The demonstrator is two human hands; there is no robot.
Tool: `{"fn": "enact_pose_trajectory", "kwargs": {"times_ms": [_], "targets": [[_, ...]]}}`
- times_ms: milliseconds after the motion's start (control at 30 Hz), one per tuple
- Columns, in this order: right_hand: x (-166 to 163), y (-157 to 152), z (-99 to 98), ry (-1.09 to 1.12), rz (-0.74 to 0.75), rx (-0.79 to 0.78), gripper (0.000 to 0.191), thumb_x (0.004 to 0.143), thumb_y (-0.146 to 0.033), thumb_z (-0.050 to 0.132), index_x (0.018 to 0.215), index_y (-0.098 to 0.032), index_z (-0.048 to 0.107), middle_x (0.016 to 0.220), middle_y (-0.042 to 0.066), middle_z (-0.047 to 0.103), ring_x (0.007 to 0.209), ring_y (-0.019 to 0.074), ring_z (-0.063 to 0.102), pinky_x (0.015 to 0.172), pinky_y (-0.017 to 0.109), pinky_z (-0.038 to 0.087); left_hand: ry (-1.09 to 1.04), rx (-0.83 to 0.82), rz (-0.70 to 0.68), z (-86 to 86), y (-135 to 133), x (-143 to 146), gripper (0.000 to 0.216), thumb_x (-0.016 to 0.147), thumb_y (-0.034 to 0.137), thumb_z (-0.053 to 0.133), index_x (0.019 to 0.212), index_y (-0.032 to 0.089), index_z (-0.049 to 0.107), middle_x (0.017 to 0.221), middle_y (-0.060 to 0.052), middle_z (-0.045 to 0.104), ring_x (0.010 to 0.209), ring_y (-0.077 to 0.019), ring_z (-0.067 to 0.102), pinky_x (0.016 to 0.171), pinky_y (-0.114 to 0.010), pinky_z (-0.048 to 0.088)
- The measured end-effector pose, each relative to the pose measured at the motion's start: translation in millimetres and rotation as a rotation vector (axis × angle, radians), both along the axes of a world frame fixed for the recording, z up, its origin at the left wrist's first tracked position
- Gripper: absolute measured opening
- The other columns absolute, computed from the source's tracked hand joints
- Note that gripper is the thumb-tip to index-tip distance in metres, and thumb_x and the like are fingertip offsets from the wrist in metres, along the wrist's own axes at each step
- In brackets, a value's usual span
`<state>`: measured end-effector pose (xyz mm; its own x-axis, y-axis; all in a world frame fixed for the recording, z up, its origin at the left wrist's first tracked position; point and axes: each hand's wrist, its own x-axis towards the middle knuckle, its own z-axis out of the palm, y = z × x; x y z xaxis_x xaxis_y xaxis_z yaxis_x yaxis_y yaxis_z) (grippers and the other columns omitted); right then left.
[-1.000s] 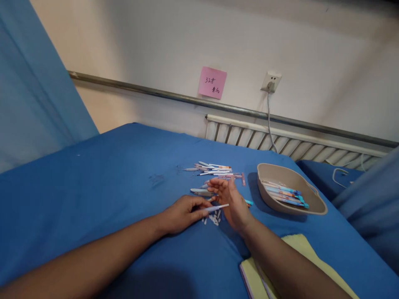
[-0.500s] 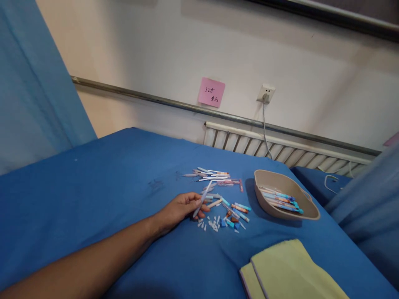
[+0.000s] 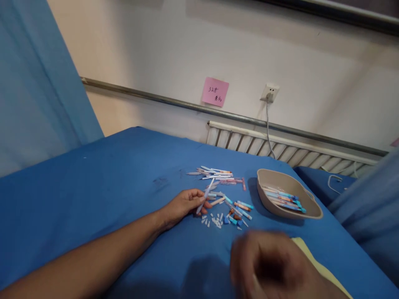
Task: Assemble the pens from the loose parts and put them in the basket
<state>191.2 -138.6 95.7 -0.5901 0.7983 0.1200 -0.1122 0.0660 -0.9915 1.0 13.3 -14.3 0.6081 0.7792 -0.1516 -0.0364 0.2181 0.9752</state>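
Observation:
My left hand (image 3: 183, 204) rests on the blue cloth (image 3: 109, 195) with its fingers closed round a thin white pen refill (image 3: 205, 194) that points up and away. Just right of it lies a heap of pen parts (image 3: 230, 207): barrels, refills, small white tips and blue caps. My right hand (image 3: 268, 265) is low in the foreground, close to the camera and smeared by motion, so its fingers cannot be read. A second group of pens and refills (image 3: 215, 173) lies farther back.
A beige tray (image 3: 311, 211) holding several blue pens sits right of the heap. A yellow-green notebook (image 3: 321, 265) lies at the lower right, partly behind my right hand. Behind the table are a radiator, a wall socket with a cable, and a pink note (image 3: 215, 91).
My right hand left the heap, went out of view, and now returns blurred at the bottom. My left hand has tilted the refill from lying flat to pointing upward.

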Motion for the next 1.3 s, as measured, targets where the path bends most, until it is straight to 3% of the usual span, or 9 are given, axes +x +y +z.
{"fn": "enact_pose_trajectory", "kwargs": {"times_ms": [100, 200, 300, 467, 633, 767, 1067, 1167, 1300], "targets": [[26, 55, -48.2, -0.228, -0.565, 0.15, 0.024, 0.078, -0.044, 0.061, 0.076, -0.02, 0.055, 0.065, 0.0, 0.058, 0.058, 0.0124, 0.052, 0.055, 0.023, 0.04, 0.013, 0.017, 0.001, 1.0, 1, 1, 0.03, 0.079, 0.041, 0.062, 0.087, 0.012, 0.058, 0.086, -0.007, 0.069, 0.065, -0.011, 0.06, 0.059, -0.023, 0.043], [59, 95, -92.4, -0.66, -0.783, 0.326, 0.017, 0.083, -0.034, 0.051, 0.078, -0.019, 0.057, 0.063, 0.0, 0.058, 0.057, 0.014, 0.052, 0.055, 0.023, 0.037, 0.027, 0.012, 0.0, 0.1, 2, 1, 0.029, 0.079, 0.041, 0.062, 0.087, 0.013, 0.058, 0.086, -0.007, 0.068, 0.065, -0.0114, 0.06, 0.06, -0.024, 0.043], [80, 108, -110.1, -1.103, -0.695, 0.491, 0.012, 0.082, -0.022, 0.05, 0.08, -0.019, 0.061, 0.074, 0.003, 0.063, 0.068, 0.0158, 0.056, 0.063, 0.025, 0.036, 0.031, 0.011, -0.003, -0.5, 4, 1, 0.029, 0.078, 0.039, 0.063, 0.088, 0.013, 0.058, 0.085, -0.007, 0.068, 0.063, -0.0105, 0.058, 0.058, -0.023, 0.042], [80, 104, -106.5, -1.302, -0.537, 0.565, 0.016, 0.088, -0.023, 0.045, 0.082, -0.02, 0.06, 0.083, 0.005, 0.066, 0.08, 0.0176, 0.058, 0.068, 0.025, 0.034, 0.056, 0.026, -0.005, 0.9, 4, 1, 0.028, 0.079, 0.039, 0.062, 0.088, 0.013, 0.058, 0.087, -0.006, 0.068, 0.063, -0.0097, 0.058, 0.058, -0.022, 0.041], [77, 107, -109.0, -1.352, -0.499, 0.582, 0.013, 0.085, -0.017, 0.049, 0.09, -0.019, 0.06, 0.09, 0.005, 0.065, 0.085, 0.0188, 0.057, 0.071, 0.025, 0.034, 0.069, 0.012, 0.005, 4.5, 2, 3, 0.028, 0.077, 0.038, 0.065, 0.087, 0.013, 0.058, 0.084, -0.005, 0.068, 0.064, -0.01, 0.058, 0.06, -0.023, 0.043], [78, 111, -111.7, -1.367, -0.572, 0.617, 0.012, 0.086, -0.018, 0.048, 0.093, -0.018, 0.058, 0.093, 0.007, 0.063, 0.087, 0.0189, 0.056, 0.073, 0.025, 0.035, 0.082, 0.006, 0.023, 8.2, 0, 4, 0.031, 0.074, 0.04, 0.066, 0.087, 0.013, 0.058, 0.082, -0.005, 0.068, 0.062, -0.0099, 0.058, 0.059, -0.023, 0.043], [81, 119, -124.2, -1.343, -0.578, 0.608, 0.017, 0.089, -0.021, 0.043, 0.089, -0.019, 0.06, 0.087, 0.008, 0.064, 0.086, 0.0205, 0.057, 0.074, 0.028, 0.037, 0.106, 0.034, 0.023, 6.6, 2, 3, 0.034, 0.072, 0.042, 0.068, 0.088, 0.013, 0.058, 0.082, -0.005, 0.068, 0.064, -0.0113, 0.059, 0.061, -0.025, 0.046], [77, 118, -124.1, -1.179, -0.651, 0.567, 0.017, 0.088, -0.025, 0.044, 0.092, -0.018, 0.059, 0.087, 0.009, 0.064, 0.083, 0.0205, 0.058, 0.072, 0.028, 0.039, 0.116, 0.037, 0.021, 4.2, 3, 4, 0.036, 0.07, 0.042, 0.069, 0.089, 0.014, 0.058, 0.079, -0.004, 0.068, 0.063, -0.0114, 0.059, 0.061, -0.025, 0.046], [68, 116, -118.9, -0.693, -0.707, 0.385, 0.023, 0.089, -0.037, 0.042, 0.094, -0.019, 0.056, 0.074, 0.002, 0.061, 0.066, 0.0158, 0.057, 0.06, 0.025, 0.042, 0.134, 0.05, 0.042, 0.8, 6, 5, 0.039, 0.066, 0.044, 0.07, 0.089, 0.014, 0.059, 0.075, -0.001, 0.066, 0.056, -0.0091, 0.054, 0.057, -0.024, 0.044]]}}
